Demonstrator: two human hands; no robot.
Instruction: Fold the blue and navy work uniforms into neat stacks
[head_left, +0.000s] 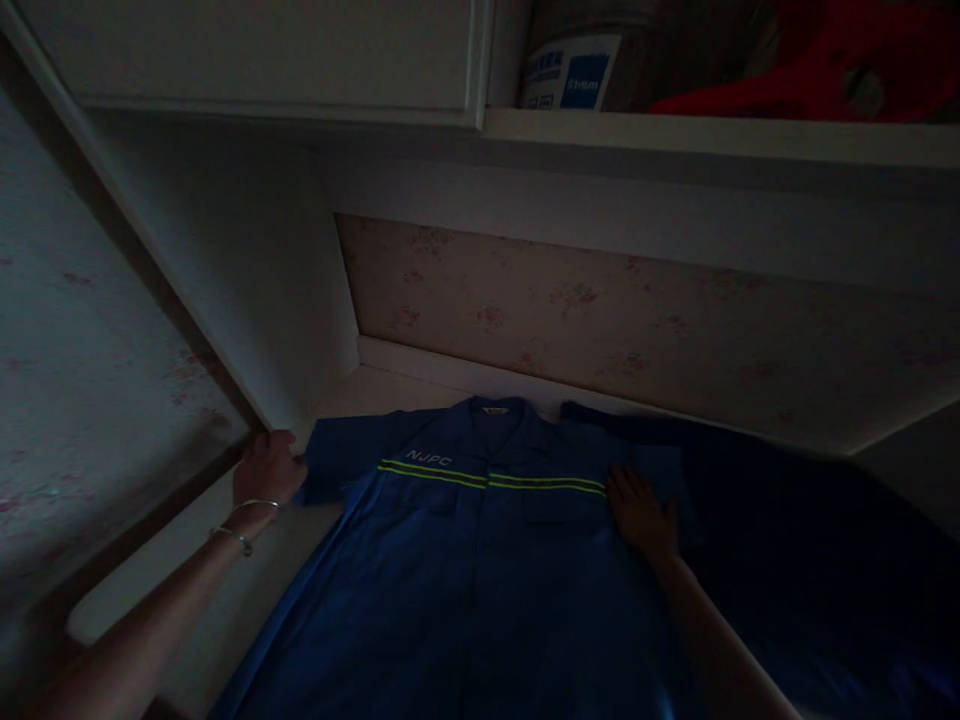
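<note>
A blue short-sleeved work shirt (420,580) lies spread front side up on a pale, flat surface (259,570), its collar towards the far edge; white letters "NJPC" and yellow-green stripes cross the chest. The left hand (270,470), with thin bracelets (256,504) at its wrist, is at the end of the left-side sleeve, fingers curled over; whether it pinches the cloth I cannot tell. The right hand (639,508) lies flat on the shirt near the right-side sleeve, fingers extended, gripping nothing. A darker blue cloth (780,560) covers the surface on the right.

At the far side, a white strip (465,365) runs below a pinkish floral wall panel (487,290). Pale floral wallpaper (67,350) shows on the left. Overhead are a white cabinet panel (285,60) and, to the right, a white shelf (712,133) bearing a container with a blue-and-white label (570,78) and a red object (750,95). The room is dim.
</note>
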